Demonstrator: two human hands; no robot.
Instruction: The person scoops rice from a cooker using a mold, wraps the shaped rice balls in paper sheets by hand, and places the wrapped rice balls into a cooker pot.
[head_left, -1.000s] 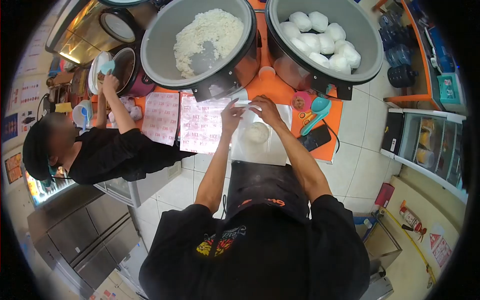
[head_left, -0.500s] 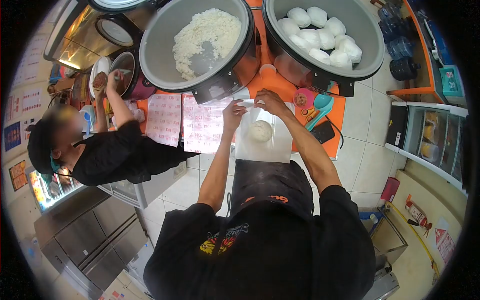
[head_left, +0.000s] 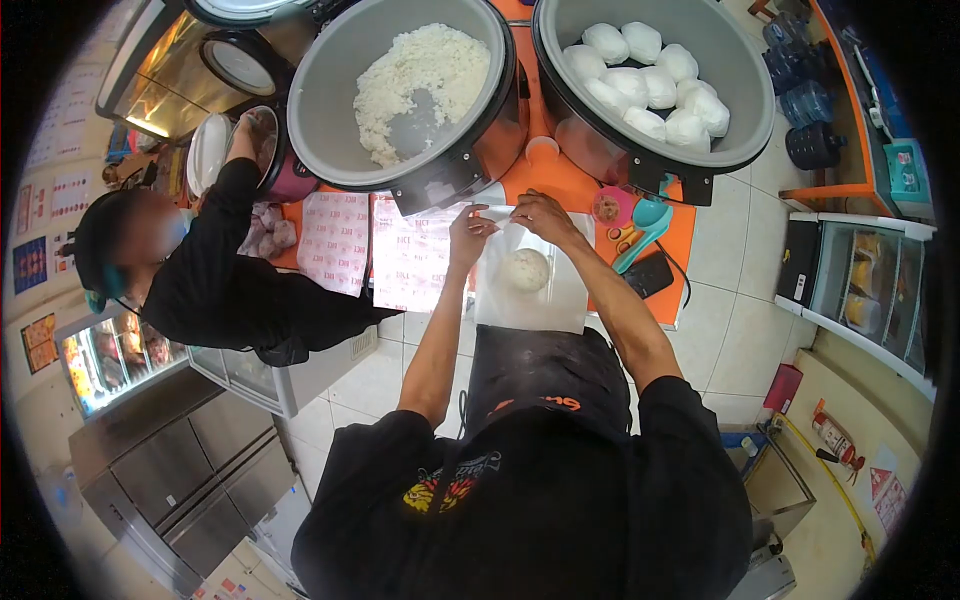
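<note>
One bare rice ball (head_left: 524, 270), two large pots (head_left: 322, 110) (head_left: 748, 92)

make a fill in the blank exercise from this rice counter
The left hand and right hand hold the sheet at its ____ edge, not its near one.
Of the two big pots, loose rice lies in the ____ one.
The counter is ____.
The black phone lies to the ____ of the pale ball.

Answers: far; left; orange; right

So it's an orange table (head_left: 570, 180), two big cookers along the far side (left one (head_left: 325, 125), right one (head_left: 747, 110)). Printed pink sheets (head_left: 335, 230) sit near left, a white sheet (head_left: 498, 306) near middle, then a pink bowl (head_left: 611, 205), turquoise ladle (head_left: 652, 215) and black phone (head_left: 652, 275) on the right (kinda crammed there, tbh).
</note>
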